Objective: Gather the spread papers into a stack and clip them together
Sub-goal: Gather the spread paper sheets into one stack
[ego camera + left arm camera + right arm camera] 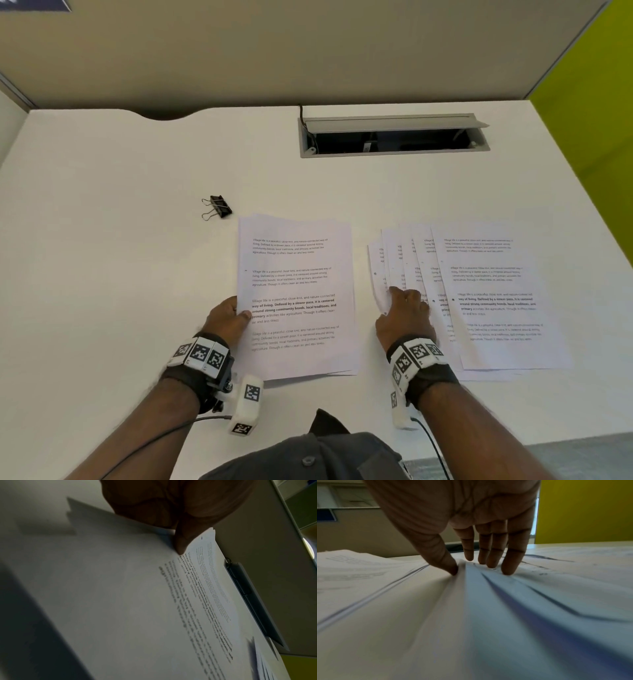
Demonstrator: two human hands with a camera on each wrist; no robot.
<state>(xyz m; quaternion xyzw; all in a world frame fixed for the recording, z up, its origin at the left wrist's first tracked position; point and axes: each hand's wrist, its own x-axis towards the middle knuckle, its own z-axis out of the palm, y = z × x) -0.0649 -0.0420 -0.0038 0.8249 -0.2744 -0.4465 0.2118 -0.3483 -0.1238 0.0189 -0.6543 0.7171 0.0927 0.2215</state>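
A squared stack of printed papers lies in the middle of the white desk. My left hand grips its left edge, thumb on top of the top sheet. To the right, several more printed sheets lie fanned out and overlapping. My right hand is on the fan's left side. Its fingers rest on the sheets, and its thumb pushes the leftmost sheet's edge up into a ridge, pinching it. A black binder clip lies beyond the stack, to its left, touched by neither hand.
An open cable tray with a raised grey lid is set into the desk behind the papers. A beige partition closes off the back, and a green panel the right side. The desk's front edge runs just below my wrists.
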